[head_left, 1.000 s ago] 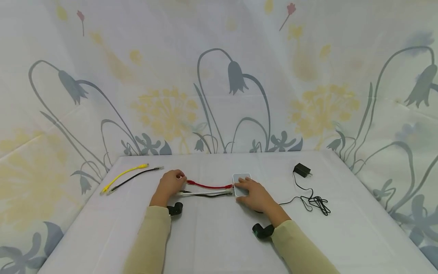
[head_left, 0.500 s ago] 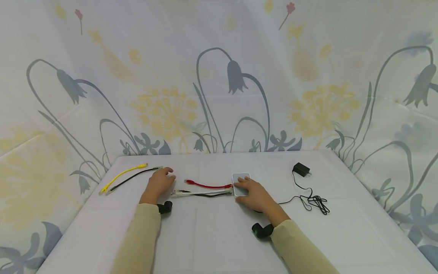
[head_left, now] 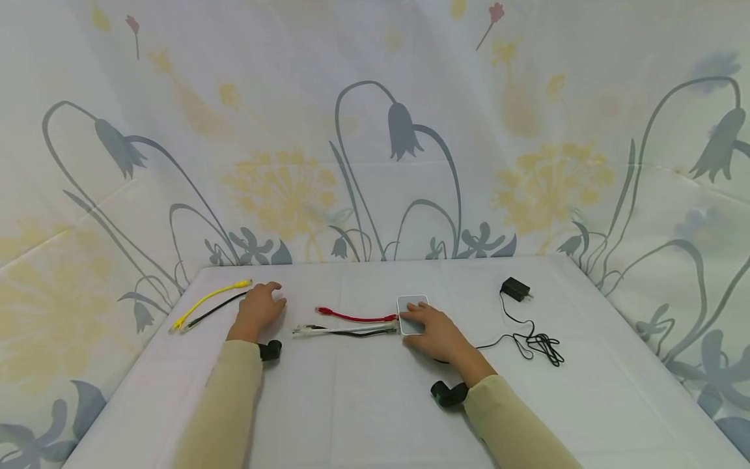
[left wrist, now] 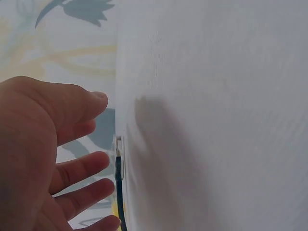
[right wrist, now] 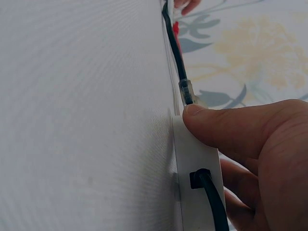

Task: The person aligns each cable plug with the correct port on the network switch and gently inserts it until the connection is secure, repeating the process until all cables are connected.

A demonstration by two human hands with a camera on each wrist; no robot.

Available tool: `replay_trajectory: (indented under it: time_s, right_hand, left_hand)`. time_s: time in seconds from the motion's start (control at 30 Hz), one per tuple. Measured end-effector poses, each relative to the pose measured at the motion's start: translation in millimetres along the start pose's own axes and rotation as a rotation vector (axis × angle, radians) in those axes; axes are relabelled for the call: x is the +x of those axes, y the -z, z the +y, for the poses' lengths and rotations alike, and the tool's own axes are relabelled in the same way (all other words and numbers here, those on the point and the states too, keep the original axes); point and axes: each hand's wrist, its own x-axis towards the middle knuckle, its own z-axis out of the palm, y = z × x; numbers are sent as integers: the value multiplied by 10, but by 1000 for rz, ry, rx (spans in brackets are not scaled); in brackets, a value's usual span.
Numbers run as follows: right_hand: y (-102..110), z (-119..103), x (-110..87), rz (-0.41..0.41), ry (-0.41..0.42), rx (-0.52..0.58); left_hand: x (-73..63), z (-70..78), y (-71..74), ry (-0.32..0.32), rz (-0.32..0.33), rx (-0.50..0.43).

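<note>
In the head view my left hand [head_left: 258, 311] is over the right end of a loose black Ethernet cable [head_left: 215, 309]. The left wrist view has its fingers spread, nothing between them, beside the cable's clear plug [left wrist: 119, 147]. My right hand [head_left: 436, 332] holds a small white network box [head_left: 412, 327], fingers across its top. Its thumb presses the corner by a clear plug [right wrist: 186, 91] in the right wrist view. A red Ethernet cable [head_left: 357, 319], a white one [head_left: 336, 329] and another black one [head_left: 366, 335] run leftward from the box.
A yellow Ethernet cable [head_left: 205, 299] lies at the far left beside the loose black one. To the right are a black power adapter [head_left: 515, 290] and its bundled cord [head_left: 547, 348], which runs toward the box. A flowered cloth [head_left: 375, 143] hangs behind the white table [head_left: 363, 404].
My left hand has let go near the red cable's left end and moved left to the loose black cable. The right hand stays on the network box.
</note>
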Motion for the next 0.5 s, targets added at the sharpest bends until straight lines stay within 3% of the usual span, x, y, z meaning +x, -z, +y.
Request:
replay_trajectory:
  time_s: [0.5]
  right_hand:
    - [-6, 10, 6, 2, 2, -1]
  left_hand:
    - [34, -159, 64, 89, -32, -15]
